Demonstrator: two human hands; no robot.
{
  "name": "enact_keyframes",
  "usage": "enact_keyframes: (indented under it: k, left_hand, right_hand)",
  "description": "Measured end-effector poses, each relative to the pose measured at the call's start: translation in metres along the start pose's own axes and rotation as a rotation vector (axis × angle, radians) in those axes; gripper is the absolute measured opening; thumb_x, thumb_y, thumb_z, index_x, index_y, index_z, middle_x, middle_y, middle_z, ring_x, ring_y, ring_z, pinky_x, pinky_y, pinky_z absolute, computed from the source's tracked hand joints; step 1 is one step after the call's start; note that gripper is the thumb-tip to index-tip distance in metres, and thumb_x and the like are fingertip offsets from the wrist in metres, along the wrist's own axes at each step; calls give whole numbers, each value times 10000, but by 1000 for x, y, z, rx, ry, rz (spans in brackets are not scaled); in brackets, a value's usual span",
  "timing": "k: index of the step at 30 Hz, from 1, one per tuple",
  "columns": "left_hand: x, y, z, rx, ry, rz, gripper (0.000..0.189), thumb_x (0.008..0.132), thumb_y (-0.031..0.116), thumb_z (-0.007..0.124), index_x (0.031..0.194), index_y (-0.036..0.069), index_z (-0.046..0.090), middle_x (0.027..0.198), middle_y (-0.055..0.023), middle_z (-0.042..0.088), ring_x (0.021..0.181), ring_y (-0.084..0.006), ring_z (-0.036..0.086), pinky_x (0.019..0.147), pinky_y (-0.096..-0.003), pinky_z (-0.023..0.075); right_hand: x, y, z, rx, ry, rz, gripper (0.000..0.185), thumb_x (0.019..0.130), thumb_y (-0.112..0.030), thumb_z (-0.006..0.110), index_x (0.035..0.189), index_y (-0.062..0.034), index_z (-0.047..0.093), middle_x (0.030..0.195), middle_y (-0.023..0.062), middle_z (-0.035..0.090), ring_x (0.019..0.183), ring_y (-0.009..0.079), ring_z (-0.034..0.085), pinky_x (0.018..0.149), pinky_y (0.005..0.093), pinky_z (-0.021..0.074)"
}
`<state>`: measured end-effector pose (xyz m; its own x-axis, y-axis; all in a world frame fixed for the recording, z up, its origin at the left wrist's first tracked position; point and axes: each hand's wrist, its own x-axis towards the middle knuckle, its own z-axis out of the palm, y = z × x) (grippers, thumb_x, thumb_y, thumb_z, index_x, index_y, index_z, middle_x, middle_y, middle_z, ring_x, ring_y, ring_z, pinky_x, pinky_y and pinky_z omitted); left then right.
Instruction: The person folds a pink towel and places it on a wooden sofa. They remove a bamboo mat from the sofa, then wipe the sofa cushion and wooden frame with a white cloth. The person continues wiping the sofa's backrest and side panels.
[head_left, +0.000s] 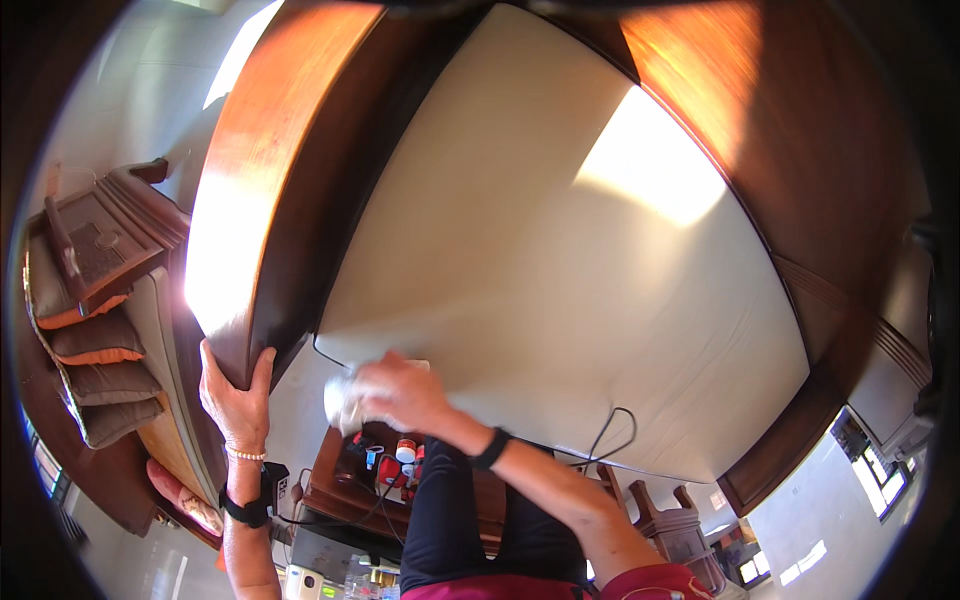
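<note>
My left hand (236, 401) grips the near end of a polished wooden armrest (247, 187), thumb on one side and fingers on the other. My right hand (397, 390), blurred, is closed on a whitish cloth (343, 405) near the front left corner of a large cream seat cushion (525, 262). The cushion lies in a dark wooden frame. A thin black cord (619, 431) loops over the cushion's front edge.
Below the cushion, small bottles and other items stand on a wooden surface (322, 480). A wooden bench with several brown cushions (97, 337) is at the left. A carved wooden chair (675, 525) stands at the lower right. A black cable runs from my left wrist.
</note>
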<state>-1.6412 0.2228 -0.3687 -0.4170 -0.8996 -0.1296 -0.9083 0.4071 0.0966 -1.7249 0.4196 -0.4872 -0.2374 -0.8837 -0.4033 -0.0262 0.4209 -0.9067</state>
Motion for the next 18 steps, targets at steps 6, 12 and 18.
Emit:
enact_keyframes:
  k: [6,12,18]
  left_hand:
    - [-1,7,-3,-76,14,56,757,682,340,779,1202,-110,461,966,-282,601,900,-429,586,808,-432,460]
    - [3,13,-6,-59,28,130,740,649,294,805,1179,-97,466,891,-271,601,826,-433,592,734,-424,478]
    - [3,16,-7,-129,41,159,653,630,269,809,1099,-54,490,832,-230,594,773,-441,575,683,-424,475]
  right_hand:
    - [68,-9,-246,-105,738,-276,228,796,-111,613,989,6,580,946,106,594,838,204,591,721,306,494]
    - [200,10,-341,-1225,861,255,496,858,-345,529,1271,-80,462,1228,175,450,926,338,594,760,409,510]
    - [225,3,-246,-1022,708,41,526,769,-397,635,1247,-211,517,1302,83,462,994,333,590,738,466,512]
